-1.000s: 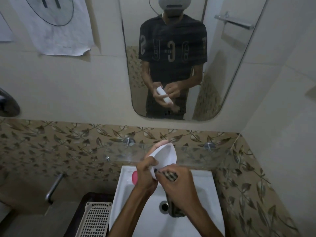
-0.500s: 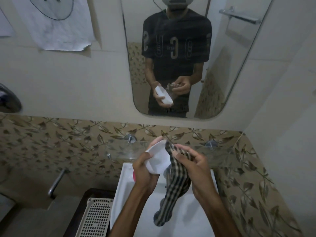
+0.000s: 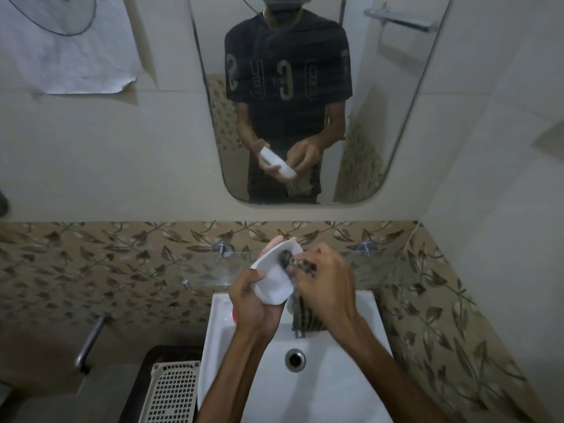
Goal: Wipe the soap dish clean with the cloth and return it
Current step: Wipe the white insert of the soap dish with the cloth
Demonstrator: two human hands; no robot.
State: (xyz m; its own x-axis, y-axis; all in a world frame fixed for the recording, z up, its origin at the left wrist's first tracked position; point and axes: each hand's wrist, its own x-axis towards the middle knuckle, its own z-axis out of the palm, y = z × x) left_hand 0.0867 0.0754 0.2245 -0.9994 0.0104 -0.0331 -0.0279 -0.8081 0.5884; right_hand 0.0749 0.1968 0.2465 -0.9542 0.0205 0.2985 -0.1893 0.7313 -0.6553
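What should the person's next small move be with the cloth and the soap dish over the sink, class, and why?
Probably keep rubbing the cloth round inside the soap dish. The right hand presses a bunched part of it into the hollow, while the left hand holds the dish tilted above the sink. Wiping looks under way, so returning the dish seems premature.

Smooth, matt white plastic oval soap dish [image 3: 276,280]; soft woven checked brown-and-cream cloth [image 3: 305,312], crumpled against it. Glossy white ceramic rectangular washbasin [image 3: 351,377] with shiny metal drain ring [image 3: 295,359]. Clear glass shelf [image 3: 210,267] on polished metal round studs [image 3: 222,248]. Glazed leaf-patterned beige wall tiles [image 3: 91,270], faintly sheened. Reflective rounded mirror [image 3: 381,117]. Perforated cream plastic basket [image 3: 171,392]. Creased white paper sheet [image 3: 70,56] on matt wall
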